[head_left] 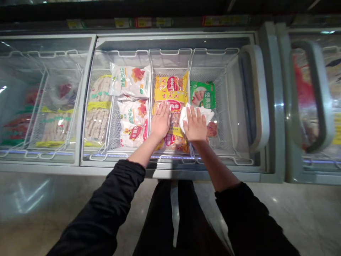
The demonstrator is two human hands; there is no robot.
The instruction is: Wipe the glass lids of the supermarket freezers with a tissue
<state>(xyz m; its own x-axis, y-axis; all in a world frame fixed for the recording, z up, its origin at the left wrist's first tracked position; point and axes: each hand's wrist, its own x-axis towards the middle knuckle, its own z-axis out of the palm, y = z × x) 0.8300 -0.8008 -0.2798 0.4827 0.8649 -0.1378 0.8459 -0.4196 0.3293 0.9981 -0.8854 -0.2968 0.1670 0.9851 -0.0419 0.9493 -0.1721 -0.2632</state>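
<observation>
My left hand [161, 121] lies flat with fingers stretched out over the middle basket, seemingly on the freezer's glass lid, and holds nothing. To its right, my right hand [196, 124] holds a folded white cloth [208, 114] pressed beneath its palm and fingers. Part of the cloth is hidden by that hand. Under the glass, yellow food packs [170, 83] show around my left hand. A green pack [203, 93] shows just beyond the cloth, and a reddish pack [212, 129] beside my right hand.
White wire dividers [151, 76] split the chest freezer. White bags [130, 81] and clear packs [97, 122] lie left. A curved grey handle [262, 99] rises at the right, with another handle [323, 103] beyond. Price tags [144, 22] line the back. My legs stand near the front edge [170, 173].
</observation>
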